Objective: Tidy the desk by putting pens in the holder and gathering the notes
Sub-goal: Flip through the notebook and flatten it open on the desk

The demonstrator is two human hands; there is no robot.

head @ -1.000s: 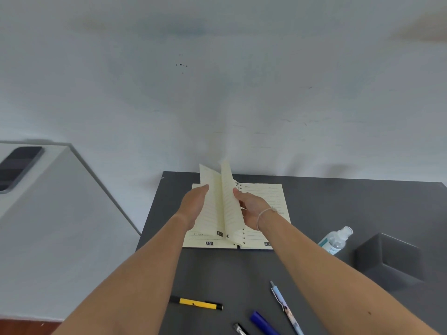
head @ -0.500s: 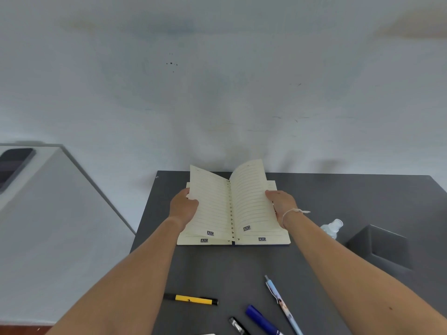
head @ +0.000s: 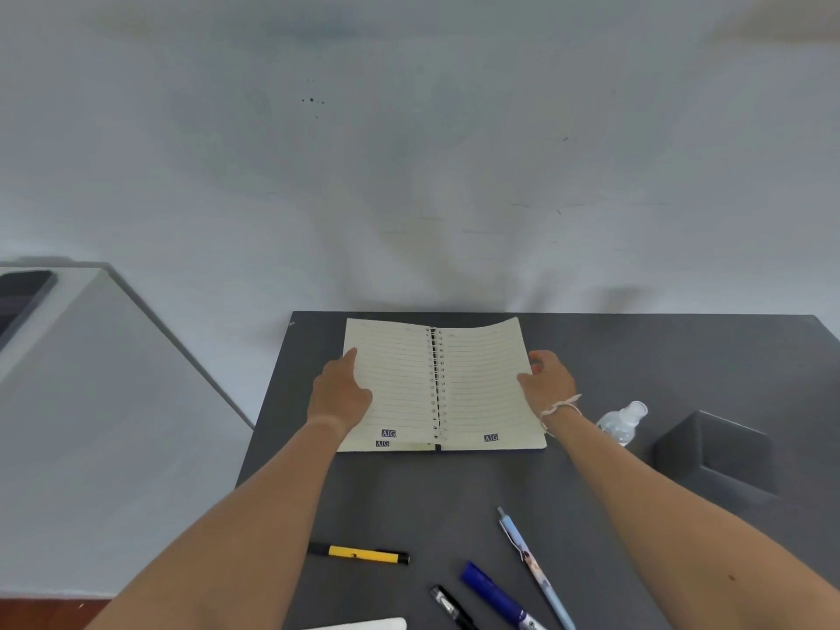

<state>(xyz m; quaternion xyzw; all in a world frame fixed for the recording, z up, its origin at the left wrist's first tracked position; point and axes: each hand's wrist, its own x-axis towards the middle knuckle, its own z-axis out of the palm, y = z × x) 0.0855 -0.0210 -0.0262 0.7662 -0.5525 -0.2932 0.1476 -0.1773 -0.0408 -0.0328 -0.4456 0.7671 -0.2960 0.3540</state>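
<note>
Dark grey surface (head: 591, 356) against a pale wall carries your open spiral notebook (head: 438, 384). Your left hand (head: 338, 393) lies on its left page, fingers relaxed; your right hand (head: 547, 379) pinches the right page's outer edge. Nearer you lie a yellow pen (head: 359, 553), a blue marker (head: 495, 595), a black pen (head: 452, 607) and a light-blue pen (head: 532, 566). At right, a dark box holder (head: 713, 452) stands beside a small clear bottle (head: 620, 422).

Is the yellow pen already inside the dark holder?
No, the yellow pen lies flat on the desk, far from the holder.
</note>
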